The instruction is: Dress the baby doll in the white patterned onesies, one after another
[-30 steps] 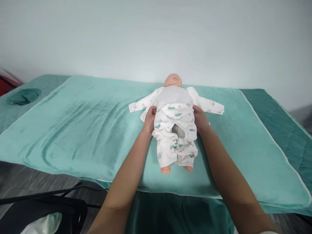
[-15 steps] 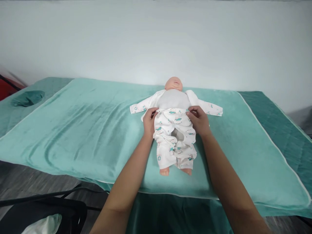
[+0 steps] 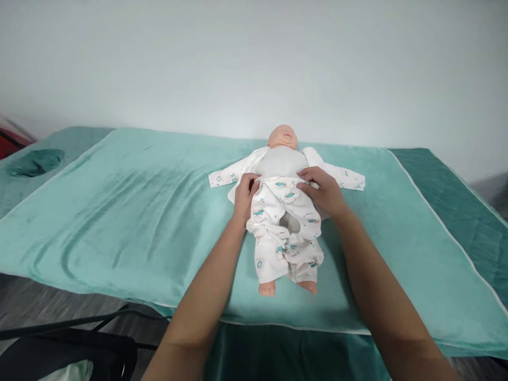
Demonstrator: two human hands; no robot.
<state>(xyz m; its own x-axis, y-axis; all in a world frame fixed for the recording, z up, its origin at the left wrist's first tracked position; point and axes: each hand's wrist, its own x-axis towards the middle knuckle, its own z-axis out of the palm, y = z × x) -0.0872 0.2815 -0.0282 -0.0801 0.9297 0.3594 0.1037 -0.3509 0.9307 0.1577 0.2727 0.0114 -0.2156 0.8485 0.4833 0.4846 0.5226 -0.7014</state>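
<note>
- The baby doll point(image 3: 280, 161) lies on its back at the centre of the frame, its long axis running nearly straight up and down the picture, head point(image 3: 282, 136) toward the wall point(image 3: 254, 63) and feet point(image 3: 266, 289) toward the lower edge.
- The printed open-crotch trousers point(image 3: 265, 217) cover its hips and legs, bunched at the knees, between the two forearms.
- The left hand point(image 3: 245, 194) pinches the waistband point(image 3: 280, 181) at its left end, thumb and fingers closed at the cloth's edge.
- The right hand point(image 3: 324, 189) reaches further inward, its thumb and fingertips gripping the same band right of its middle; both hands touch it, so neither is nearer.
- The white jacket point(image 3: 226, 175) spreads open around the torso, its sleeves stretched toward left and right, just above the hands.
- The teal sheet point(image 3: 138, 211) offers its broadest room at left, with more at right as far as the quilted cover point(image 3: 456, 206).
- Room is tighter lengthwise: the feet lie near the sheet's front edge, and the head is close to its back edge by the wall.
</note>
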